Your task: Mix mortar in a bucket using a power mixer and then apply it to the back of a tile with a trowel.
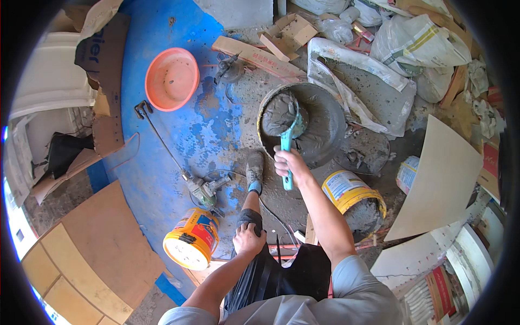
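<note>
My right hand (290, 162) grips the teal handle of a scoop (287, 179), whose head is loaded with wet grey mortar (279, 114) inside a large dark bucket (335, 108) holding more of the same. Resting on my bent left knee, my left hand (248, 238) has its fingers loosely curved and holds nothing. My left shoe (254, 165) stands just left of the bucket on the splattered floor. A yellow pail (333, 181) with grey residue inside sits below the bucket on the right.
Leftward lie a power mixer with paddle (200, 189), a pink basin (172, 59), another yellow pail (187, 238), a cable and cardboard sheets (103, 238). A grinder-like tool (230, 69) is behind. Sacks (417, 46), scrap cardboard and a pale board (433, 179) crowd the right.
</note>
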`<state>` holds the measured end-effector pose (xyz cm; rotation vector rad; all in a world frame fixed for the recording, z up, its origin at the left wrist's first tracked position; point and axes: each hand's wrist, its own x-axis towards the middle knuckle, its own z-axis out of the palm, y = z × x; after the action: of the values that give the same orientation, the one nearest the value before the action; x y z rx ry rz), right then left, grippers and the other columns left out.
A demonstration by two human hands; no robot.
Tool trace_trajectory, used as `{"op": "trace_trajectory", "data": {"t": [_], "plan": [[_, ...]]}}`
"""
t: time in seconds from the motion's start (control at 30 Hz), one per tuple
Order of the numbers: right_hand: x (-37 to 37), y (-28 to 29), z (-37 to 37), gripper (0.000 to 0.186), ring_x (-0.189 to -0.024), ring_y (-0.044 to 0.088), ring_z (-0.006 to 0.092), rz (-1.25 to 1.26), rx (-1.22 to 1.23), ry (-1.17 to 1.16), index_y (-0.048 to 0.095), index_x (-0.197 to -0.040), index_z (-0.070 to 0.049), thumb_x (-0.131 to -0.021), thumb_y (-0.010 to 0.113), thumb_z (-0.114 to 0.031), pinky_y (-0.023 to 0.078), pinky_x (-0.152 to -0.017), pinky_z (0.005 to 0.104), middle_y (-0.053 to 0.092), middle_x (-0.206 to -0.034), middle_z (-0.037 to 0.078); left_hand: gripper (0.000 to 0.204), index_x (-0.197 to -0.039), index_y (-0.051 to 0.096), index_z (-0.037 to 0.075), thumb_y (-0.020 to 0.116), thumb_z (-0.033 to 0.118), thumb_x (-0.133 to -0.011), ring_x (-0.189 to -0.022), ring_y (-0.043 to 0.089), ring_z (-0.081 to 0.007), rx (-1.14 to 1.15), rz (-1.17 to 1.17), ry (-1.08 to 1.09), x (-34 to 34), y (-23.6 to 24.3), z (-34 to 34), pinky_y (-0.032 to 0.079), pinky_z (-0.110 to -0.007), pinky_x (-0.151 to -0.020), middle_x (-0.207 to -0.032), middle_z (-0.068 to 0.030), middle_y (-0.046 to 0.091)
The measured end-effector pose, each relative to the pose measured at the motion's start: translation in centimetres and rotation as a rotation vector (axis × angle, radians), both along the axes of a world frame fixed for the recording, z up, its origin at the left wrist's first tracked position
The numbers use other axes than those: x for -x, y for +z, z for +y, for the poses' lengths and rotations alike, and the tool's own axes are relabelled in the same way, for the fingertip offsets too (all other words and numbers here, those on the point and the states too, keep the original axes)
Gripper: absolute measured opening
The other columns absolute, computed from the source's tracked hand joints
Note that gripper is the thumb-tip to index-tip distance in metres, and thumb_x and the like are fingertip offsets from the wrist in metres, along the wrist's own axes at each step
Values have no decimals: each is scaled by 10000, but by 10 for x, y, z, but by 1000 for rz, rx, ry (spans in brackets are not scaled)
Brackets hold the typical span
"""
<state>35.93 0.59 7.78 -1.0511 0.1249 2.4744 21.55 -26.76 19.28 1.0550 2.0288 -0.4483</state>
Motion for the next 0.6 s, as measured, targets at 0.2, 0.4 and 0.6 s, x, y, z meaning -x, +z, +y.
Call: {"op": "trace_trajectory", "data": {"t": [0.2, 0.4, 0.6], "plan": [[-86, 17, -42, 191, -505, 358, 38, 163, -22, -110, 576, -1173, -101, -991, 635, -110, 283, -413, 232, 407, -737, -75, 468, -1177, 748, 104, 702, 449, -864, -1259, 630, -390, 82, 31, -116, -47, -1, -7, 534, -546, -1016, -1316, -154, 680], [-207, 42, -87, 301, -444, 355, 8, 387, -35, -181, 555, -1250, -95, -979, 685, -112, 259, -365, 221, 440, -718, -80, 501, -1230, 743, 156, 678, 516, -887, -1267, 628, -396, 100, 80, -219, -125, -21, -15, 536, -553, -1017, -1307, -173, 691], [-354, 166, -114, 241, -443, 345, 15, 383, -60, -454, 548, -1218, -94, -998, 647, -106, 261, -369, 230, 387, -691, -92, 498, -1245, 725, 155, 706, 503, -889, -1238, 647, -382, 165, 262, -288, -150, -9, -30, 557, -540, -987, -1331, -152, 662]]}}
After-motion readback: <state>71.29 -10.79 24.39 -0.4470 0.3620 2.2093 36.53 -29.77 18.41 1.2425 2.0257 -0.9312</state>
